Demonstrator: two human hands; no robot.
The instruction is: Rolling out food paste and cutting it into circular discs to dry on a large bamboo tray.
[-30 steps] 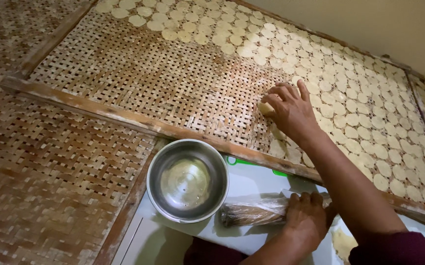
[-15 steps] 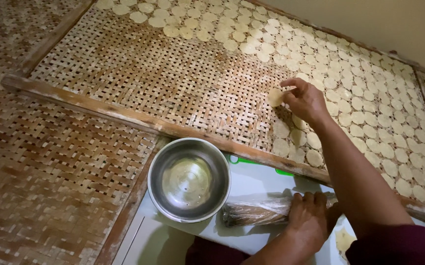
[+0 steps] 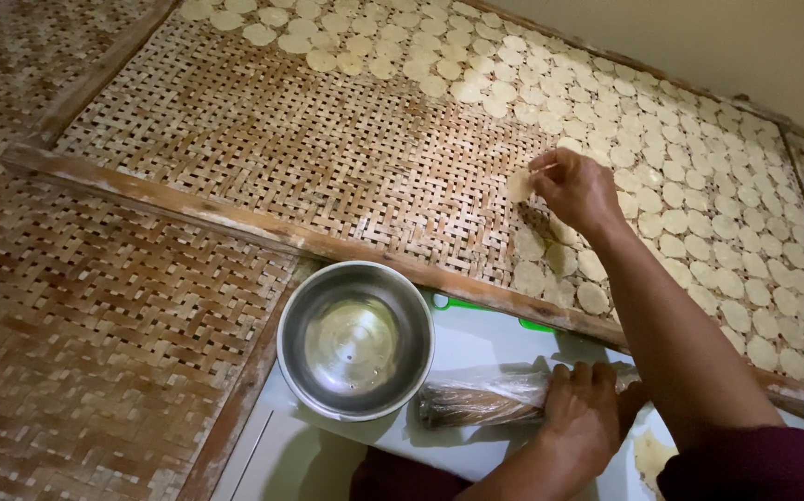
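My right hand [image 3: 576,190] reaches over a woven bamboo tray [image 3: 263,139] and pinches a thin pale dough disc [image 3: 519,185] at the edge of the laid-out rows. Many round pale discs [image 3: 699,186] cover the tray's right and far parts. My left hand [image 3: 587,417] rests near my body on a plastic-wrapped brown roll [image 3: 481,402] lying on a white board [image 3: 476,353]. An empty steel bowl [image 3: 355,339] stands on the same board, left of the roll.
The tray has a wooden frame [image 3: 235,223] running along its near side. A second woven tray [image 3: 77,325] lies at the left. A pale wall [image 3: 726,37] rises behind the trays at the top right.
My right hand has moved farther up the tray and now holds a disc at the row's edge. My left hand stays on the wrapped roll.
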